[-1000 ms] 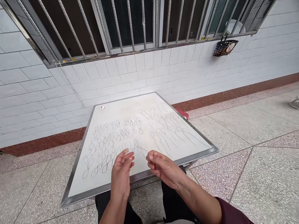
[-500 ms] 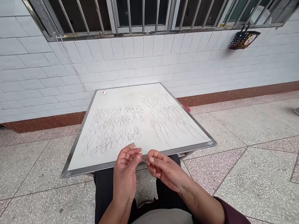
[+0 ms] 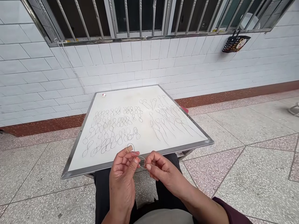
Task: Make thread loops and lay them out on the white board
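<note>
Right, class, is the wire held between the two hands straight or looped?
Looped: the wire curves round between the left hand and the right hand, and another loop shows just beyond the left one.

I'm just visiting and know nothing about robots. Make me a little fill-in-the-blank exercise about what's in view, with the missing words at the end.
The left hand and right hand hold a thin strand; the ____ one has a tan strip on a finger.
The tabletop is coloured ____.
Its long-tailed loops lie on the ____ side.
The dotted bag hangs ____ the barred window.

Missing words: left; white; right; below
</note>
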